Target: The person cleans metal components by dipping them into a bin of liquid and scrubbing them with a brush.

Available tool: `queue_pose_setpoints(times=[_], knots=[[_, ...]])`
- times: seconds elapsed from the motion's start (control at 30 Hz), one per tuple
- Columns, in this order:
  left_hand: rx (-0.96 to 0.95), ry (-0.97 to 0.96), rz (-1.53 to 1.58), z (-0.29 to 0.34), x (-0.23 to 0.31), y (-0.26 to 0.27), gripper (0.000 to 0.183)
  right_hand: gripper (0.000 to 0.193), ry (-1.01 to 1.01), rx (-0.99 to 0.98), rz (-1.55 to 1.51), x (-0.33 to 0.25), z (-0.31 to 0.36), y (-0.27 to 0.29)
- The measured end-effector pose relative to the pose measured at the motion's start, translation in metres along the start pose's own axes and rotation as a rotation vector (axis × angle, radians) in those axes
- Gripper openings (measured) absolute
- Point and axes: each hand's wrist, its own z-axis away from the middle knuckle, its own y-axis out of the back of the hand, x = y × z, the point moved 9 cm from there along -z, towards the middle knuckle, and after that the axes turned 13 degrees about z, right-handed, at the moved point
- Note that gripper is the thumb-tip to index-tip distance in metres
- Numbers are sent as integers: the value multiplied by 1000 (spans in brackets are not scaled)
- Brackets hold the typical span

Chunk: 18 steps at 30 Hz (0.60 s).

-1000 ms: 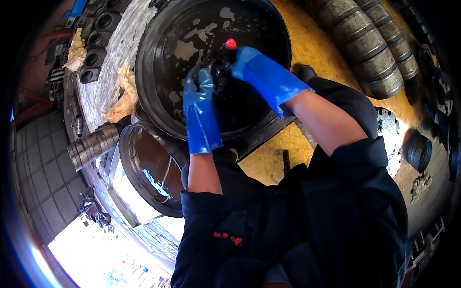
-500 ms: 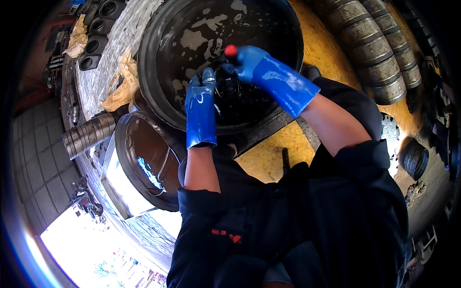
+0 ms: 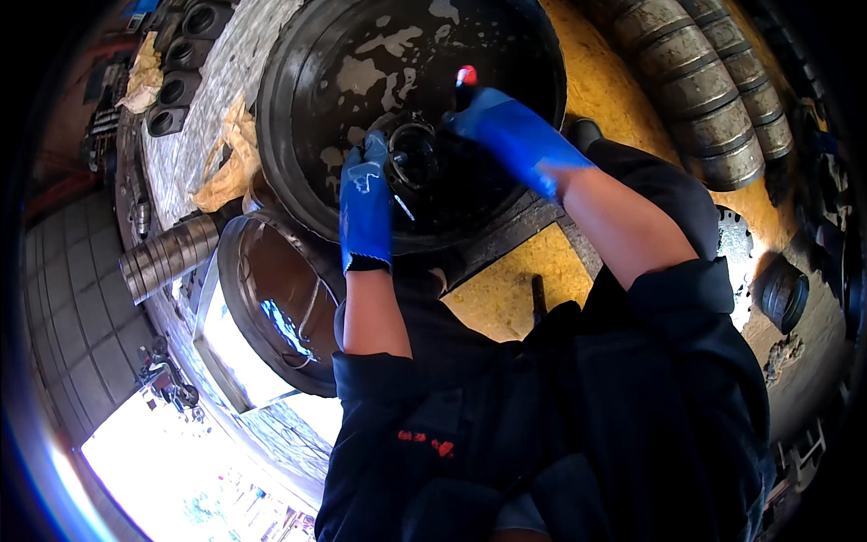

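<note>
Both my hands wear blue rubber gloves over a big round black basin (image 3: 278, 117) of dark liquid with pale foam patches. My left hand (image 3: 365, 172) is closed on the left side of a dark, wet, ring-shaped metal part (image 3: 414, 154), whose round opening faces up. Just right of that part, my right hand (image 3: 479, 116) grips a dark tool with a red-ended handle (image 3: 466, 76). The tool's working end is hidden by the glove and the dark liquid, so its kind does not show.
A second round tub (image 3: 237, 298) with brown liquid stands lower left. Ribbed metal cylinders (image 3: 695, 99) lie in rows at the right, and another cylinder (image 3: 172, 255) lies at the left. Crumpled tan paper (image 3: 230, 158) and several square metal blocks (image 3: 179, 88) sit upper left.
My right hand and the red-ended tool have shifted right and slightly up, away from the ring-shaped part. The part's round opening now shows. My left hand has moved slightly left.
</note>
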Motion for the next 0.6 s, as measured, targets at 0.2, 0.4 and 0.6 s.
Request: queue_pose_setpoints(times=[0.2,0.4,0.6], knots=[[21,-66,26,-10,-17,15,63,40,120,188,50,0,11,3],[-86,2,2,-1,0,-6,66,41,190,93,-425,-28,15,4],[5,131,51,6,-10,7,52,42,-214,-87,-520,-28,31,-42]])
